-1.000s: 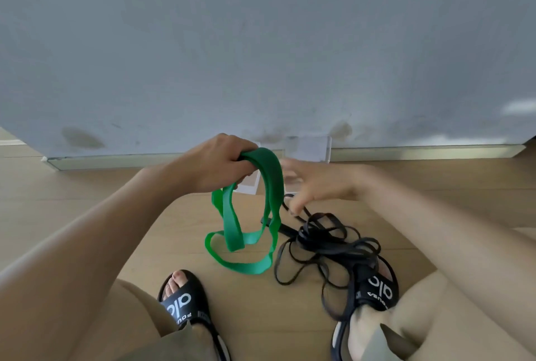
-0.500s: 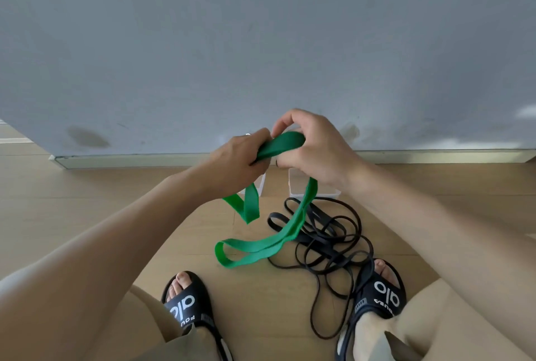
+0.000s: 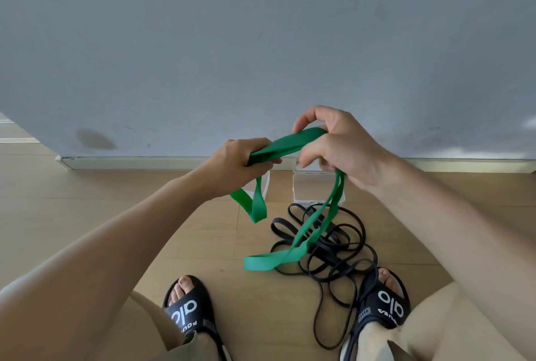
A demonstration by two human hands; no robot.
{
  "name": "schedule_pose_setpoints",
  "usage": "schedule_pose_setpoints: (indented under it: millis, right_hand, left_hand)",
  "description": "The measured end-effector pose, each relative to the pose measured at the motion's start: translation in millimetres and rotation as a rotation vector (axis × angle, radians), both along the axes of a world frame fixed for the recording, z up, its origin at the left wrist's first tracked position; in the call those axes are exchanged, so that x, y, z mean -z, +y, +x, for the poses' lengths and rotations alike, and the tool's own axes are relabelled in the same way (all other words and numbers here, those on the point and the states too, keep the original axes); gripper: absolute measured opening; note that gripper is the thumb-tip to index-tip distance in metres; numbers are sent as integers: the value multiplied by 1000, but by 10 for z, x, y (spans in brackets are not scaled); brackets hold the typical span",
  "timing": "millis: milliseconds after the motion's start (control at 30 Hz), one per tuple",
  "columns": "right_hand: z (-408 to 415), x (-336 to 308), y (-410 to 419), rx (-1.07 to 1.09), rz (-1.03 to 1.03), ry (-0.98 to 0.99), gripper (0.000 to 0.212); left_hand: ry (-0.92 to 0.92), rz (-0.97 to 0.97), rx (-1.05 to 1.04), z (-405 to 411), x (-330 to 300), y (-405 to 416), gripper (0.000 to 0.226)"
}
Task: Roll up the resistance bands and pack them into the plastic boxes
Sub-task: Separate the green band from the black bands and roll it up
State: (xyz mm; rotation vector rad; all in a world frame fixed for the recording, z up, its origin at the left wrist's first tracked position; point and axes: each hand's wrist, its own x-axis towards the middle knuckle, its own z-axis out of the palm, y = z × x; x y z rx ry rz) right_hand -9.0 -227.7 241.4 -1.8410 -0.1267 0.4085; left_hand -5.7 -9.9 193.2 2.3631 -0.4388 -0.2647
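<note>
The green resistance band (image 3: 285,144) is held in the air above the floor (image 3: 87,215), stretched as a flat folded length between both hands. The left hand (image 3: 236,163) has its grip closed on one end, fingers curled round the band with the thumb pressing on top; a short loop hangs just below it. The right hand (image 3: 338,147) sits a little higher, thumb and curled fingers pinching the other end, and from under it a long doubled tail drops down, its tip lying on the floor. That tail crosses a tangle of thin black bands (image 3: 327,247) (loosely heaped, one loop reaching the right sandal (image 3: 385,307)). Behind the hands, against the skirting of the grey wall (image 3: 261,41), stand two clear plastic boxes (image 3: 310,188), partly hidden. Both forearms reach forward from bent knees. The left sandal (image 3: 185,313) and its partner are black, each printed "alo" in white; the smaller lettering under it is not readable.
</note>
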Motion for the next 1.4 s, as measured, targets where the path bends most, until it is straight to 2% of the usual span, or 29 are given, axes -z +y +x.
schedule_pose_setpoints:
  millis: [100, 200, 267, 333, 433, 533, 633, 700, 733, 833, 967, 1000, 1100, 1167, 1233, 1300, 1400]
  right_hand:
    - [46, 25, -155, -218, -197, 127, 46]
    - [-14, 30, -173, -489, -172, 310, 45]
    - [-61, 37, -77, -542, -144, 328, 45]
    - [-87, 59, 36, -461, -113, 306, 49]
    - [-129, 144, 153, -246, -68, 251, 43]
    - [-128, 224, 173, -127, -11, 209, 37]
    - [-125, 178, 155, -144, 90, 247, 27]
    - [-122, 139, 139, -146, 152, 271, 30]
    - [-118, 128, 130, -140, 182, 278, 34]
    - [-78, 84, 68, -99, 245, 294, 41]
    - [12, -18, -102, -20, 324, 333, 39]
    - [29, -42, -143, 1, 357, 348, 35]
    - [62, -82, -201, 27, 435, 387, 30]
    - [64, -88, -193, 15, 456, 398, 28]
    - [56, -95, -174, -8, 463, 403, 27]
    - [48, -110, -169, -27, 473, 408, 28]
    - [31, -143, -189, -35, 514, 432, 32]
  left_hand:
    - [64, 89, 60, 4, -42, 70, 12]
    - [-65, 113, 146, -8, -120, 68, 16]
    - [-116, 148, 171, -12, -159, 11, 20]
    - [-113, 180, 169, 8, -131, -29, 20]
    - [-122, 171, 146, 28, -70, -7, 13]
    - [-145, 134, 176, 9, -27, 11, 23]
    - [27, -32, 106, 5, 49, 52, 33]
    - [130, -97, 36, 36, 153, 118, 32]
    - [146, -41, 34, 48, 215, 153, 30]
    - [123, 294, 91, 87, 468, 286, 16]
    - [135, 391, 55, 117, 697, 439, 20]
    - [146, 375, 67, 109, 741, 438, 26]
    - [281, 223, 125, 29, 832, 310, 76]
    - [302, 190, 167, -16, 913, 170, 90]
    - [223, 197, 159, -15, 1000, 67, 81]
    - [160, 174, 67, 33, 1028, 32, 68]
    - [236, 129, 26, 105, 1021, 80, 68]
